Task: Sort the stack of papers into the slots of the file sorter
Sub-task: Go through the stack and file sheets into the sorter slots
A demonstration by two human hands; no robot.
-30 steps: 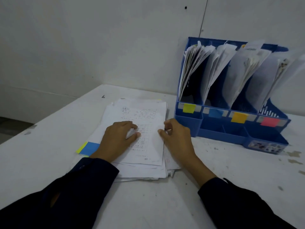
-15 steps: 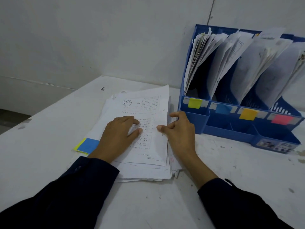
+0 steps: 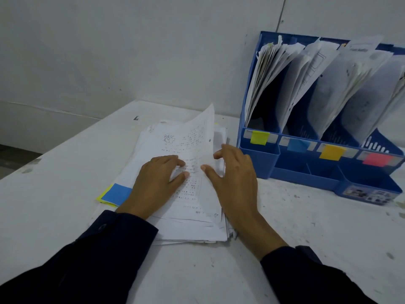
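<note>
A stack of printed white papers lies on the white table in front of me. Its top sheet curls up along the right edge. My left hand rests flat on that sheet, fingers pressing it down. My right hand pinches the sheet's right edge, thumb on top and fingers behind the lifted edge. The blue file sorter stands to the right against the wall. All its slots hold leaning papers. Coloured tags mark the slots: yellow-green, blue, orange, pink.
A blue sticky note over a yellow one pokes out from under the stack's left side. The table is scuffed and spotted. A pale wall closes off the back, and the table's left edge drops to the floor.
The top sheet's right edge has risen off the stack as my right hand lifted it. My left hand stayed pressed on the sheet. The view has shifted nearer.
</note>
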